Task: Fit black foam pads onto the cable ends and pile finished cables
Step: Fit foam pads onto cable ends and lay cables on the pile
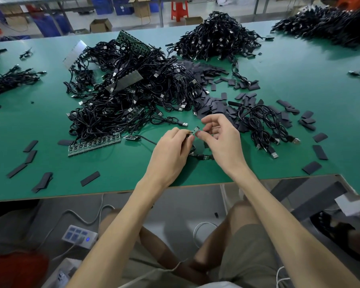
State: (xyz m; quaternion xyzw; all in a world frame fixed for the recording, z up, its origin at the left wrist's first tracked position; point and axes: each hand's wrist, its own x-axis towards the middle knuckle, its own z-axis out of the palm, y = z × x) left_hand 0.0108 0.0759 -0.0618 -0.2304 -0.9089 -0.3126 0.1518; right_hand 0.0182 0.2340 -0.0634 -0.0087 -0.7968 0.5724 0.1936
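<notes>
**Hands.** The left hand [173, 146] pinches the small green circuit board [195, 129] at the end of a thin black cable [203, 157]. It holds the board just above the green desk [299, 80], near the front edge. The right hand [221, 140] has loosely curled fingers and a lifted index, with the thumb tip at the board's free end. Contact cannot be confirmed, and no pad shows in it.

**Stock.** Flat black foam pads [216, 104] lie scattered just beyond, beside a large tangled heap of black USB cables [133, 90].

**Risks.**
- Two pads may be lifted together, since many overlap.
- A pad may seat crooked if the board twists in the pinch.
- The trailing cable may snag the heap when laid aside.
</notes>
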